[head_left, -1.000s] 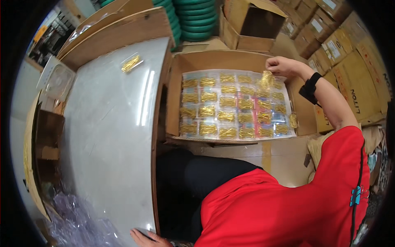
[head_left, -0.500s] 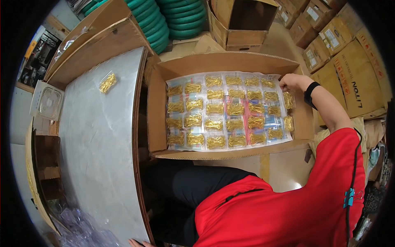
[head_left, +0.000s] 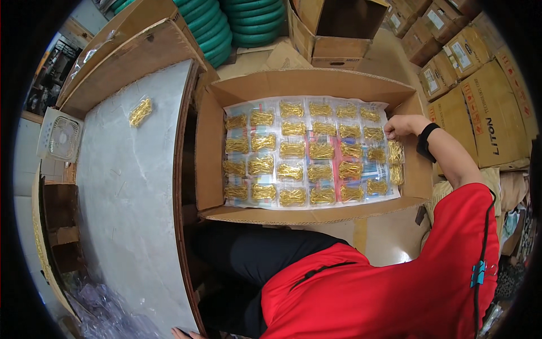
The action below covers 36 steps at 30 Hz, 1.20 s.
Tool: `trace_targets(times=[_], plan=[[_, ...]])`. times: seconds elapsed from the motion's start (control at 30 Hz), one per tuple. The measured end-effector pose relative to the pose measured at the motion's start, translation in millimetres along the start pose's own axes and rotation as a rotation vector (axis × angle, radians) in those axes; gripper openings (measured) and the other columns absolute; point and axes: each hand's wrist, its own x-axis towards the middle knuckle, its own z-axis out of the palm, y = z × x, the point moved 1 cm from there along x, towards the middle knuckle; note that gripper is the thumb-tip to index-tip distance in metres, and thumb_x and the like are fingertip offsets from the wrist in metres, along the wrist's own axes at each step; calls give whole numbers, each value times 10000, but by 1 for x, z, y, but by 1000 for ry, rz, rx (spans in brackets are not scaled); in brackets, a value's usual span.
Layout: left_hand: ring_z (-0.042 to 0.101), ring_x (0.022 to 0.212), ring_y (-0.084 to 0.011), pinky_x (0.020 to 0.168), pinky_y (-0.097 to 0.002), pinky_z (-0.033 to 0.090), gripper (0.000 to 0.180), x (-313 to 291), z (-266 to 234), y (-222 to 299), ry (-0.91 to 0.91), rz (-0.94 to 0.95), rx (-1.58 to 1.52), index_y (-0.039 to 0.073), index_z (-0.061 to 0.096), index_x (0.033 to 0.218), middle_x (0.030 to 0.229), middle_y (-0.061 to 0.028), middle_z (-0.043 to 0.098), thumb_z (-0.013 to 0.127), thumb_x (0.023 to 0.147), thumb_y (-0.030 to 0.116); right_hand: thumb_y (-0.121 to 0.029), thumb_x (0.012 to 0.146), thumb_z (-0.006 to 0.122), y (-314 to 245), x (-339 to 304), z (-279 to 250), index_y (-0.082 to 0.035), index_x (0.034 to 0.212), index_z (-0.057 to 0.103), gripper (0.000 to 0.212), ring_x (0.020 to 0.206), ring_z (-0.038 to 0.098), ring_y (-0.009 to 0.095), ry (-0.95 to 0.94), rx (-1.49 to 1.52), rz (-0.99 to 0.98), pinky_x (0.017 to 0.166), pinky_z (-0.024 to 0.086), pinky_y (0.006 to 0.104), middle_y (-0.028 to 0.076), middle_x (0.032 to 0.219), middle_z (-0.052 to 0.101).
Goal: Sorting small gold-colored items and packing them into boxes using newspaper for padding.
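Note:
Inside an open cardboard box (head_left: 313,217), rows of small clear packs of gold-coloured wire pins (head_left: 292,149) lie on a printed paper sheet. My right hand (head_left: 400,126) reaches into the box's right side. Its fingers are closed at the upper end of a pack (head_left: 396,151) in the rightmost column; the fingertips are partly hidden. Another pack (head_left: 396,174) lies right below that one. At the lower edge of the picture, my left hand (head_left: 185,334) rests on the edge of the metal-topped table (head_left: 130,214), fingers stretched and only partly in view.
A single pack of gold pins (head_left: 140,112) lies on the table, with a small white fan (head_left: 60,135) at its far left. Clear plastic wrappers (head_left: 113,313) heap up near the table's front. Green coiled hose (head_left: 251,22) and cartons (head_left: 491,118) stand behind and to the right.
My right hand has moved nearer along the box's right side. The upper pack in the rightmost column has shifted with it, now close against the lower one. My left hand stays at the table edge.

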Motion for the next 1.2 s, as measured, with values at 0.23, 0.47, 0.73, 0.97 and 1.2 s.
trace_targets(times=[0.23, 0.47, 0.73, 0.97, 1.2], plan=[[474, 1179, -413, 1033, -480, 343, 500, 4, 8, -12, 126, 201, -16, -57, 515, 1243, 1253, -262, 522, 409, 957, 340, -74, 801, 609, -3, -3, 8, -70, 877, 621, 77, 713, 535, 199, 20, 86, 0, 666, 445, 358, 76, 770, 634], [480, 1171, -415, 1027, -482, 348, 510, -14, -3, 8, -128, -153, 21, -56, 512, 1246, 1251, -260, 524, 393, 959, 349, -68, 769, 615, -1, -11, -4, -60, 852, 631, 84, 748, 582, 274, 102, -83, -10, 674, 456, 378, 123, 789, 637], [481, 1173, -412, 1025, -486, 349, 501, -9, -5, 15, -105, -125, 0, -59, 514, 1242, 1252, -256, 526, 389, 959, 335, -63, 747, 646, 24, 6, 2, -40, 827, 647, 83, 743, 609, 313, 192, -127, -55, 653, 464, 382, 145, 778, 646], [482, 1174, -406, 1030, -477, 345, 508, 1, 46, -67, 392, 626, 26, -57, 518, 1241, 1252, -256, 527, 387, 958, 344, -86, 777, 630, 17, 16, 11, -31, 808, 634, 63, 695, 585, 302, 214, -114, -81, 645, 463, 377, 156, 746, 629], [479, 1178, -405, 1028, -479, 345, 527, -13, -2, 10, -114, -157, -12, -52, 517, 1248, 1259, -246, 528, 367, 963, 366, -61, 792, 613, 6, 5, 8, -45, 846, 647, 66, 753, 599, 288, 183, 2, 96, 675, 475, 367, 142, 813, 648]])
